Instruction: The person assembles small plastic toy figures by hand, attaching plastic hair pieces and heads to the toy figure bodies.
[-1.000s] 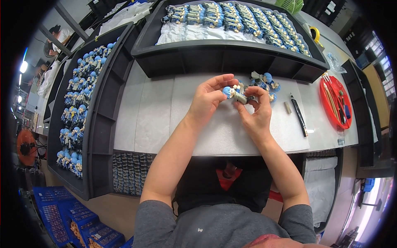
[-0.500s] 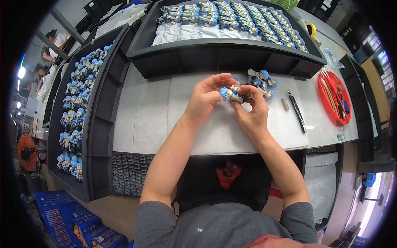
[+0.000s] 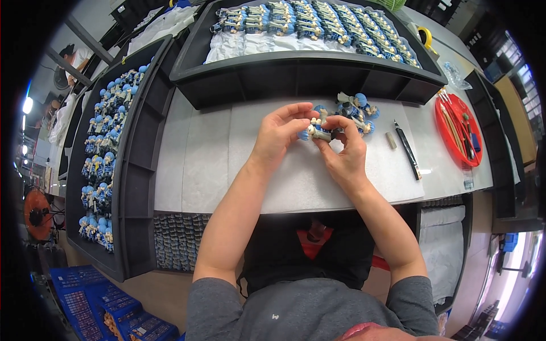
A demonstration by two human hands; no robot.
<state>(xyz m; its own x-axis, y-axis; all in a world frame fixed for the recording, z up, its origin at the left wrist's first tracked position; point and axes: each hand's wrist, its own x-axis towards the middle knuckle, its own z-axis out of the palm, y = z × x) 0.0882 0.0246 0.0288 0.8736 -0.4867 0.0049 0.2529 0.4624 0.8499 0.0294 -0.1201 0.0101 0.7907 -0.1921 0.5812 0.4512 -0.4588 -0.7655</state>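
A small blue-haired figurine [image 3: 320,133] lies sideways between my hands above the white-covered table. My right hand [image 3: 350,153] pinches its dark lower end between thumb and fingers. At the head end, my left hand [image 3: 275,134] is closed round the figurine, its thumb and fingertips partly covering the blue hair. Just beyond my right hand is a loose cluster of similar figurines [image 3: 359,108] on the table.
A large black crate [image 3: 307,77] with rows of figurines stands at the back. Another black crate [image 3: 133,187] of figurines is on the left. To the right lie a small grey block [image 3: 391,141], a black pen [image 3: 406,149] and a red tray [image 3: 443,133] of brushes and tools.
The figurine has been turned in my fingers, and its blue head now sits further behind my left fingertips. Both hands have otherwise stayed nearly in place.
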